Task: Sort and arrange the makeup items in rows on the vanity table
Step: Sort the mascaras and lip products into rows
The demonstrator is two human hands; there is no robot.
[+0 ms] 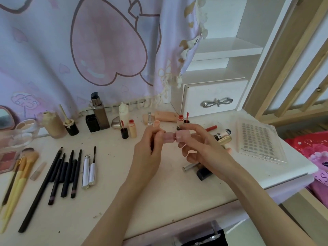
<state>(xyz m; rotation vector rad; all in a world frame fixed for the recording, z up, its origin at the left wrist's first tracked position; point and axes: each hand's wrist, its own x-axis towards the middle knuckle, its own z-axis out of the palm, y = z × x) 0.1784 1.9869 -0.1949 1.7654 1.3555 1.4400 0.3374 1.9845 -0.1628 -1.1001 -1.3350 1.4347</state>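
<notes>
Both hands are clamped on one pink tube: left hand [150, 144] grips the body [168, 137], right hand [197, 146] the cap [182, 136], probably closing it before it joins a row on the worktop [142, 192].

Glossy pink plastic tube [170, 137] up centre frame; beneath it the vanity table [124, 201] shows matt white, scuffed and speckled. Lower left, matt black pencils [67, 174] beside shiny silver metal tubes [88, 172]. Soft printed cloth [79, 50] drapes upper left; clear plastic lash tray [259, 142] gleams right.
</notes>
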